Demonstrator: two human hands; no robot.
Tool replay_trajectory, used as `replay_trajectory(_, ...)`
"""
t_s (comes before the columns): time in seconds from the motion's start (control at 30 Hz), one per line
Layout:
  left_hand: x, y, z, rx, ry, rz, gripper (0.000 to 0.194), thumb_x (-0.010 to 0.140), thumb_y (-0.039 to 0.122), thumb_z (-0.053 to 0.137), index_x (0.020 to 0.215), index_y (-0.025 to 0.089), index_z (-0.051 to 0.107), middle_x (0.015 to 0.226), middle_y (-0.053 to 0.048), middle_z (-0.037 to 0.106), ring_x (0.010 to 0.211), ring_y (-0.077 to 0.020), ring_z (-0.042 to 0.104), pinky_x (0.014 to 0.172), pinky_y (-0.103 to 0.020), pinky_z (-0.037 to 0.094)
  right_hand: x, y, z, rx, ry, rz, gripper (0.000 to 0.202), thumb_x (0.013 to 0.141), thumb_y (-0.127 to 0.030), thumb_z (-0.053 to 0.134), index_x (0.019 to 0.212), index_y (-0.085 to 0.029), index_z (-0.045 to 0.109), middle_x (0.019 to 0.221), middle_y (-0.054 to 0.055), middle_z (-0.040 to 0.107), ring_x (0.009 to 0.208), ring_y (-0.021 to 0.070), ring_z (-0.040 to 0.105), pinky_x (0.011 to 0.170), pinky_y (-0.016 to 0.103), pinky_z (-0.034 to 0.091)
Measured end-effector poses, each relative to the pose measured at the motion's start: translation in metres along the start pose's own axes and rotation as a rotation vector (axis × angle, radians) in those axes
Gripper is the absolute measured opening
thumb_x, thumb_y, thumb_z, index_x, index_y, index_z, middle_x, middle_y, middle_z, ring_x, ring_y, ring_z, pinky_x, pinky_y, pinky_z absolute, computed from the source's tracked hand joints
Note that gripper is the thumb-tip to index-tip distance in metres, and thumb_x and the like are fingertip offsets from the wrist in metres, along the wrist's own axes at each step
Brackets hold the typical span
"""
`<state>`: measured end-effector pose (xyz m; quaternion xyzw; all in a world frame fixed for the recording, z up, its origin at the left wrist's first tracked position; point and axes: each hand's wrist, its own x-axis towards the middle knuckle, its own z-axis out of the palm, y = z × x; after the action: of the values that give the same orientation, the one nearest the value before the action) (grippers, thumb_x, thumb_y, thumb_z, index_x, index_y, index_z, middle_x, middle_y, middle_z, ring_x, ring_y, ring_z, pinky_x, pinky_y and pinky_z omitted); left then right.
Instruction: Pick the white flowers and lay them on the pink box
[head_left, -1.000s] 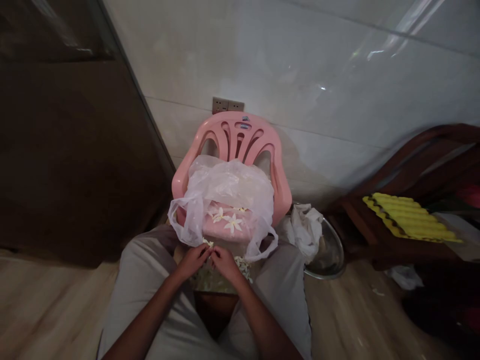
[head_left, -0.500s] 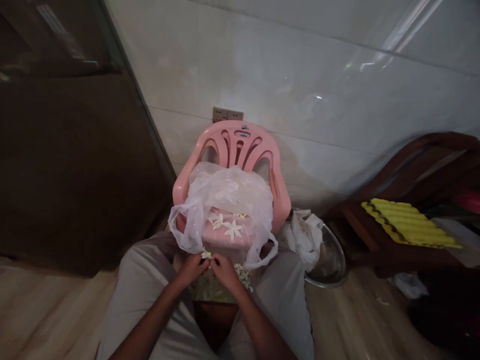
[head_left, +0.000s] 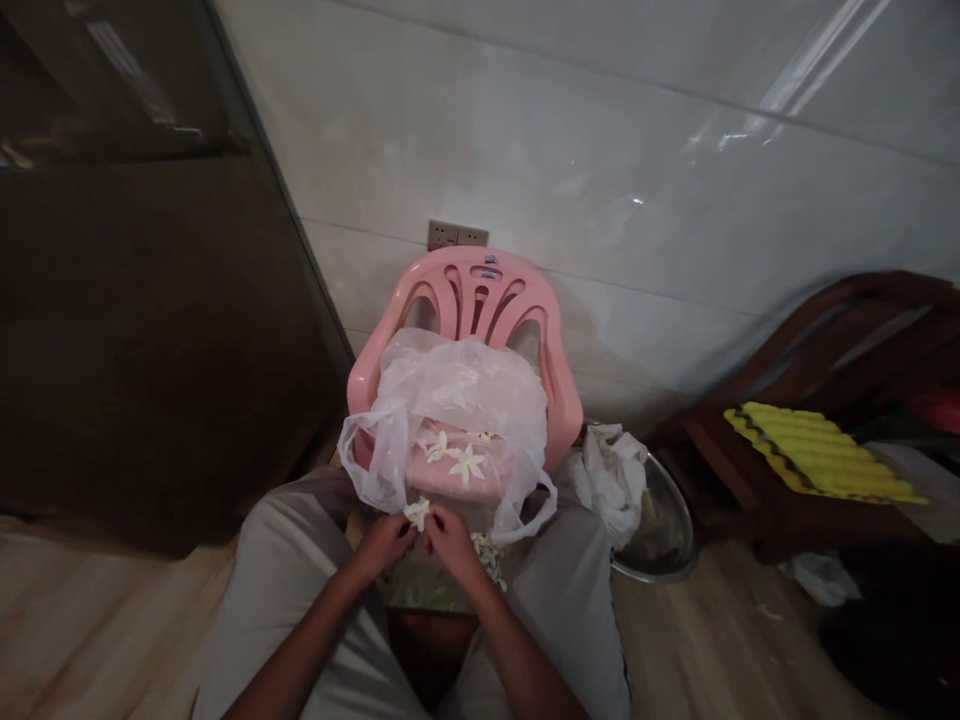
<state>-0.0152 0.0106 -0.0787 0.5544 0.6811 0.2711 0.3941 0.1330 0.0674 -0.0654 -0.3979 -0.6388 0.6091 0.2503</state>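
Between my fingertips is a small white flower [head_left: 417, 514]. My left hand [head_left: 385, 543] is closed in a pinch on it from the left. My right hand [head_left: 448, 538] is also pinched closed against its right side. Just beyond, two white star-shaped flowers [head_left: 466, 464] lie at the mouth of a clear plastic bag [head_left: 465, 375], which rests on the seat of a pink plastic chair [head_left: 566, 400]. A heap of small whitish flower pieces [head_left: 487, 558] lies below and right of my right hand, partly hidden by it.
Right of the chair, a metal basin [head_left: 664, 560] holds a crumpled white bag [head_left: 611, 480]. Farther right stands a brown wooden chair [head_left: 720, 450] with a yellow egg tray [head_left: 821, 455] on it. A dark panel [head_left: 150, 350] rises at the left; a tiled wall [head_left: 600, 150] stands behind.
The flower at my fingertips has turned and shows more of its petals. Both hands stay close together in nearly the same spot. The view has shifted slightly.
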Motion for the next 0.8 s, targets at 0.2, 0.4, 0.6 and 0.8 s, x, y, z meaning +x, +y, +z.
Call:
replay_trajectory(0.2,-0.003,0.007,-0.003,0.016,0.042,0.004,0.026,0.083,0.032,0.044,0.076,0.019,0.065,0.065,-0.002,0.068,0.064,-0.0183,0.061,0.062,-0.025,0.039,0.008,0.003,-0.012,0.068,0.302,0.021,0.023,0.081,-0.037,0.046,0.064,-0.022,0.047,0.046,-0.007,0.043,0.042,0.0105,0.042,0.044,0.021,0.034)
replay_trajectory(0.4,-0.002,0.013,-0.004,-0.007,0.027,-0.019,0.027,0.083,0.036,0.044,0.077,0.019,0.064,0.064,0.0,0.066,0.06,-0.0167,0.059,0.06,-0.025,0.039,0.01,0.002,-0.022,0.068,0.452,0.053,0.024,0.08,-0.042,0.045,0.065,-0.023,0.046,0.047,-0.007,0.041,0.044,0.0115,0.043,0.044,0.023,0.034)
replay_trajectory(0.6,-0.003,0.013,-0.001,0.021,0.026,0.003,0.032,0.085,0.037,0.042,0.079,0.018,0.068,0.065,-0.001,0.067,0.063,-0.018,0.061,0.063,-0.026,0.039,0.007,-0.002,-0.021,0.081,0.501,0.033,0.023,0.081,-0.04,0.044,0.067,-0.023,0.046,0.051,-0.007,0.041,0.046,0.0117,0.041,0.046,0.023,0.035)
replay_trajectory(0.8,-0.002,0.012,0.002,0.04,0.012,0.002,0.033,0.085,0.038,0.042,0.08,0.019,0.068,0.067,-0.001,0.069,0.064,-0.0175,0.06,0.063,-0.025,0.038,0.005,-0.005,-0.022,0.074,0.541,0.028,0.022,0.083,-0.04,0.044,0.07,-0.022,0.05,0.052,-0.006,0.041,0.048,0.0126,0.04,0.046,0.024,0.034)
